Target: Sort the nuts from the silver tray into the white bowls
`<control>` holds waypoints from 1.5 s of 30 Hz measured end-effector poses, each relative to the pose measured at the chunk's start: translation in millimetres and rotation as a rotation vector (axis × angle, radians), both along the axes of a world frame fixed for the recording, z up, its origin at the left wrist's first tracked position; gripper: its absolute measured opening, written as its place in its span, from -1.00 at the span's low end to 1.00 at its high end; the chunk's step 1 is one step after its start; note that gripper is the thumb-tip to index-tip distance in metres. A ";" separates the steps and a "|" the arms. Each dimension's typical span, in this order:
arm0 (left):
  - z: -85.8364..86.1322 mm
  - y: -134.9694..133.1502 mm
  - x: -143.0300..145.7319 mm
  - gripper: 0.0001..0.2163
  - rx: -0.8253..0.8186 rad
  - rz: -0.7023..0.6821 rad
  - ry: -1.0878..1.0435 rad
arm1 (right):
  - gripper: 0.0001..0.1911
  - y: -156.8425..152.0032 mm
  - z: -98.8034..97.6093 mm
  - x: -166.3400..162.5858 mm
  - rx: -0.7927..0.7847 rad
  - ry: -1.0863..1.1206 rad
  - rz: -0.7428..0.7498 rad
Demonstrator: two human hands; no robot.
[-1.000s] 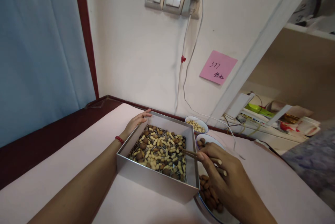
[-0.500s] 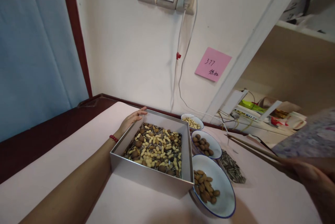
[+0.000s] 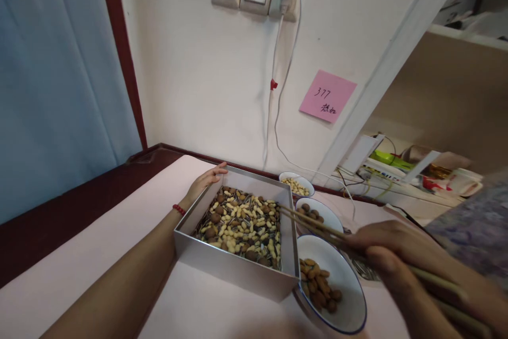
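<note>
A shallow grey-white box [image 3: 238, 270] holds a mix of peanuts [image 3: 254, 222], striped sunflower seeds and round brown nuts. My left hand [image 3: 204, 183], a red bead bracelet at its wrist, holds the box at its far left corner, with fingertips over the rim. In my right hand [image 3: 391, 254] is a pair of chopsticks [image 3: 317, 227], closed around them. Their tips reach over the box's right wall; I cannot make out anything between them. Below the chopsticks stand a bowl of round brown nuts [image 3: 311, 212] and a larger bowl of almond-like nuts [image 3: 317, 283].
A small bowl of pale nuts [image 3: 296, 185] stands by the wall. Sunflower seeds [image 3: 363, 270] lie partly hidden under my right hand. A white cable [image 3: 293, 159] runs down the wall to the table. Shelves with assorted items [image 3: 400, 164] are at the right.
My right hand has swung left with the chopsticks, from the table's right side to above the bowls. The chopstick tips now reach the box. My left hand stays at the corner.
</note>
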State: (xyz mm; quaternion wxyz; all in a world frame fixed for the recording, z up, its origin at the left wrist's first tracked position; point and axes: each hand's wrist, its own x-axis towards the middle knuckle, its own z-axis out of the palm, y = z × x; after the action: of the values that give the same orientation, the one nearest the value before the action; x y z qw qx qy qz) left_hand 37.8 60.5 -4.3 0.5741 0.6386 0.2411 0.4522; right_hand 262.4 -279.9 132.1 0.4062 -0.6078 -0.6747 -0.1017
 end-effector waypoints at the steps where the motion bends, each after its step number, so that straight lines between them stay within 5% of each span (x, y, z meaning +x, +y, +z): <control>1: 0.0 -0.3 -0.2 -0.67 0.002 0.000 0.001 | -0.83 6.8 0.0 -10.4 -0.059 0.003 0.061; 10: -0.5 -1.5 -0.7 -0.70 0.001 0.002 0.008 | -0.74 52.0 -39.1 -45.9 -0.347 0.234 0.372; 28: -4.2 -3.5 -1.1 -0.74 -0.018 -0.010 -0.018 | -0.75 52.0 -38.4 -28.3 -0.266 0.179 0.261; 45: -3.6 -4.4 -0.5 -0.74 -0.036 -0.014 -0.022 | -0.72 58.5 -47.0 -40.1 -0.296 0.209 0.305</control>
State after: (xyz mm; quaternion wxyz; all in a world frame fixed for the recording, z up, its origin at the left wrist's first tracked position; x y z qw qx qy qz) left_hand 37.3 56.1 -7.8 0.5911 0.6250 0.2385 0.4507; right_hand 222.3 -221.4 85.1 0.3911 -0.5590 -0.7204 0.1246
